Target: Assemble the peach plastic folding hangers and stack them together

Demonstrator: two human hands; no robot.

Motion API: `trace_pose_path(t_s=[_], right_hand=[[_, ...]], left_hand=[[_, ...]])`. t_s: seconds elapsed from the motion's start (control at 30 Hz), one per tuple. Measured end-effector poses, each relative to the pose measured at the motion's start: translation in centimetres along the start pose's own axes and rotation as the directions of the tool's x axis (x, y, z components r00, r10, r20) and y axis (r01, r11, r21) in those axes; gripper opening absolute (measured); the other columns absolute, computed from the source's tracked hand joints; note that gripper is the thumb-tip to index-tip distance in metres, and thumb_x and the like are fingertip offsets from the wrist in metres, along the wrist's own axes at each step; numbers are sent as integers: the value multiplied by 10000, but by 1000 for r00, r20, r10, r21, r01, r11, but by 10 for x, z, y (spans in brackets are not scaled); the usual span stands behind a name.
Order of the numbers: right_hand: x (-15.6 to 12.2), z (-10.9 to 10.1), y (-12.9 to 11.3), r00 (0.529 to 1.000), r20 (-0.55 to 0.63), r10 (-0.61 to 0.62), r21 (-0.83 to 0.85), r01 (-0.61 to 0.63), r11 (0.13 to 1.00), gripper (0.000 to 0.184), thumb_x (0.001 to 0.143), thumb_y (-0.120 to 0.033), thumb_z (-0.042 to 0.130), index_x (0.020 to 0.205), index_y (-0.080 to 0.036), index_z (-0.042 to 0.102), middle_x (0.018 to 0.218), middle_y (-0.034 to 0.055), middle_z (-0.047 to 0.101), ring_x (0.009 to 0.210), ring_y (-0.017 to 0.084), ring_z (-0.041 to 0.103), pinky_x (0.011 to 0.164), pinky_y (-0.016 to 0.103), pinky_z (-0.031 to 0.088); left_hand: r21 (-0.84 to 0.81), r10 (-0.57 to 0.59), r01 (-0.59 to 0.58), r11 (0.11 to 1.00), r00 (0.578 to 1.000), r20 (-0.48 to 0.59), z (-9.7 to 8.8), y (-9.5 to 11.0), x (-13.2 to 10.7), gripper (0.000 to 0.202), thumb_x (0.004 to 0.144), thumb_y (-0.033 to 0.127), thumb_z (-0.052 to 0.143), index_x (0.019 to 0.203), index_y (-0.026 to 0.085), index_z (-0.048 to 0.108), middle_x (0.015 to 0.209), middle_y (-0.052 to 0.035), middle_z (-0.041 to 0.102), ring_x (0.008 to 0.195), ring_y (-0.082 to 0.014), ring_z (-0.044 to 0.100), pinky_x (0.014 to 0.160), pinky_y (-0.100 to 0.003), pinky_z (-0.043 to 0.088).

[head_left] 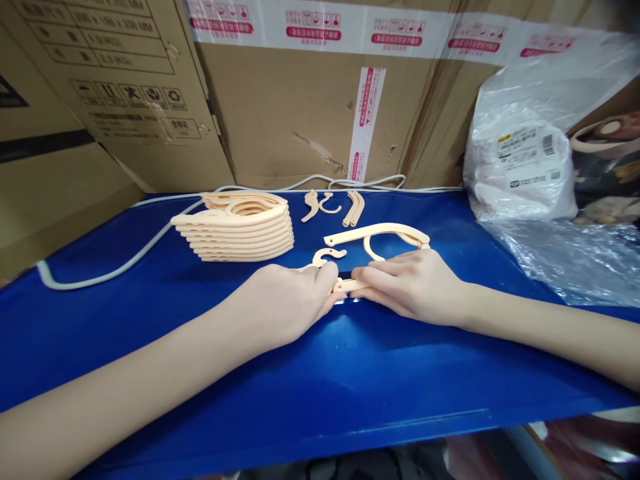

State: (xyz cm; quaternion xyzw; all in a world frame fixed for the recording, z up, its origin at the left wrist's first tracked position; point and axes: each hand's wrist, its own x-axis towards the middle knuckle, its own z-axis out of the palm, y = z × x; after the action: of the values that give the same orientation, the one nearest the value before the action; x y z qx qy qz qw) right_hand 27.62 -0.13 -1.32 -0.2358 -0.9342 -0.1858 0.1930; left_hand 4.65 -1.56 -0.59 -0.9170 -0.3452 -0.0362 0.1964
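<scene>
We see large cardboard boxes [300,113] standing as a wall behind a blue worktop [350,373]. At the right end of the worktop lies a clear plastic bag [525,167] with white packets and printed labels inside. A white cable [125,263] runs along the back edge and curves down on the left side. Left of the middle there is a neat stack of peach plastic hanger pieces [237,227].

In front of this stack the two hands meet. The left hand [285,303] and the right hand [410,287] both have the fingers closed narrow, and they pinch the same peach hanger part [380,233] at its near straight end. This part lies flat on the worktop, and its curved arm reaches away to the right behind the right hand. A small hook piece [327,255] is just behind the left fingers; we cannot tell if it is joined. Near the boxes lie some loose small hooks [320,204] and two curved strips [354,209].
</scene>
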Motion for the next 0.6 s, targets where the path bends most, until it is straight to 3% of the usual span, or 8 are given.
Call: trace_pose_path(t_s=[0.3,0.47,0.6], right_hand=[[2,2,0,999,42,34,54,-36,998,428,1037,-405,319,822,-170,605,604,-24,626,494,84,557,484,241,252],[0,2,0,999,38,31,26,-32,999,396,1033,-389,346,841,-173,617,648,-22,650,525,87,580,478,252,245],[0,1,-1,1000,-12,-2,-42,2,999,411,1040,-371,325,833,-184,627,647,-25,654,510,82,553,479,255,257]], left_hand=[[106,69,-58,993,992,-102,1,0,0,302,1011,263,282,867,155,525,639,-37,599,516,-201,617,432,-291,188],[-153,-22,23,988,1000,6,2,-1,0,264,1006,311,345,835,179,497,637,-11,599,522,-187,598,441,-270,216],[-409,-60,123,904,985,162,-6,-4,0,313,1025,349,301,830,191,488,709,-6,620,582,-177,603,505,-264,312]])
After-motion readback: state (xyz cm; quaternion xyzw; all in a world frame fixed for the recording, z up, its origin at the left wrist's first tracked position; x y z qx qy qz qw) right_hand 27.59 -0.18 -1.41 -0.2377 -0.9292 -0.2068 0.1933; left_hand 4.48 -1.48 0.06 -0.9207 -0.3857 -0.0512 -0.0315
